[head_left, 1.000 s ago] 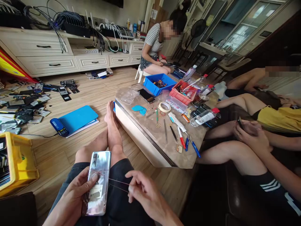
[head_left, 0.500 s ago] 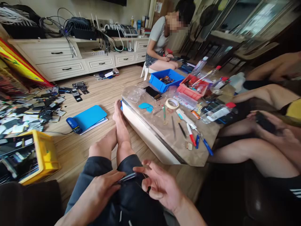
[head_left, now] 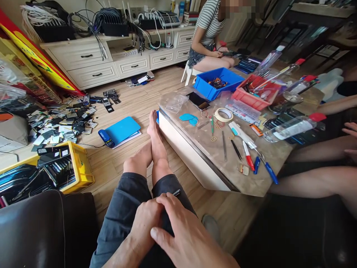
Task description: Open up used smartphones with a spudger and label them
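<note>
My left hand [head_left: 146, 219] is closed over my lap. It grips a slim dark object that looks like a phone [head_left: 176, 192]; just its shiny end shows past my fingers, and the rest is hidden. My right hand [head_left: 186, 230] lies across from the right with its thumb spread and fingers stretched out. Its fingertips reach the left hand's knuckles, close to the slim object. Both hands are above my dark shorts [head_left: 114, 212].
To the right stands a low table [head_left: 195, 137] with a tape roll [head_left: 223, 115], pliers [head_left: 270, 172], a red marker [head_left: 248, 156], a blue bin [head_left: 205, 85] and a red bin [head_left: 242, 97]. A yellow crate [head_left: 83, 167] of phones is at left. A person [head_left: 209, 41] sits beyond.
My right hand has come left and over the left hand; before, they were apart with the slim object showing between them. The view has shifted, so the room appears further right.
</note>
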The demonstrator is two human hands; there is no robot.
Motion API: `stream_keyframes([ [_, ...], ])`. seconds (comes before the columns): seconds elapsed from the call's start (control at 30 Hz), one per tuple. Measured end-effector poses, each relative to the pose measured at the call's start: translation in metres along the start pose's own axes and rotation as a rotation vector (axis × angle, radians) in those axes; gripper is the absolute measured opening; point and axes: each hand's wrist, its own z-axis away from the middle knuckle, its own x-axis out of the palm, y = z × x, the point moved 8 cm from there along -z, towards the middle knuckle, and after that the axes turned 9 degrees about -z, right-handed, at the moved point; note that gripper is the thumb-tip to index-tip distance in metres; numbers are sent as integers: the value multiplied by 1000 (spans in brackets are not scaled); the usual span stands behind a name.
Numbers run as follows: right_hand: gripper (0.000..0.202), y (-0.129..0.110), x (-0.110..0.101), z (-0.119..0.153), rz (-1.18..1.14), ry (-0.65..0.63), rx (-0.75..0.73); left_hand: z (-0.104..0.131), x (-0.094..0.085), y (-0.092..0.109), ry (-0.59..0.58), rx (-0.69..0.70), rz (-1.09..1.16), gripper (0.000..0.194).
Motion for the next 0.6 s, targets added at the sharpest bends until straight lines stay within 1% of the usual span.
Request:
stream_keyframes([
  [0.03, 55, -4, 5, 5, 6, -61, -11, -2, -2, -4, 15, -14, 39, 29],
  [0.07, 50, -9, 11, 9, -15, -153, -29, -5, -6, -9, 41, -32, 94, 29],
  [0.1, 41, -13, 16, 14, -57, -247, -57, -7, -11, -14, 72, -47, 170, 30],
  [0.13, 32, -15, 17, 17, -113, -308, -88, -9, -16, -18, 97, -58, 272, 31],
  [0.17, 25, -13, 12, 17, -172, -308, -107, -10, -21, -22, 113, -62, 406, 34],
  [0.2, 22, -7, 2, 14, -224, -235, -107, -10, -25, -23, 113, -54, 569, 41],
  [0.23, 24, 4, -13, 9, -265, -103, -91, -10, -28, -22, 91, -35, 744, 49],
  [0.27, 28, 18, -30, 4, -296, 64, -66, -9, -29, -18, 43, -21, 904, 57],
  [0.3, 35, 34, -44, -1, -332, 210, -32, -8, -28, -13, -5, -17, 1032, 61],
  [0.33, 42, 49, -53, -5, -383, 317, -2, -6, -27, -8, -43, -22, 1120, 60],
  [0.37, 47, 62, -56, -9, -447, 382, 14, -5, -23, -2, -64, -30, 1175, 57],
  [0.4, 50, 72, -55, -12, -509, 409, 10, -4, -18, 2, -62, -43, 1209, 54],
  [0.47, 47, 79, -44, -15, -547, 440, -37, -2, -2, 6, 0, -105, 1245, 53],
  [0.53, 43, 81, -30, -9, -441, 514, -73, 4, 22, 1, 61, -208, 1248, 57],
  [0.57, 41, 82, -23, -4, -365, 573, -67, 10, 35, -3, 67, -261, 1230, 59],
  [0.6, 38, 86, -17, 1, -307, 620, -46, 16, 47, -9, 48, -296, 1208, 59],
])
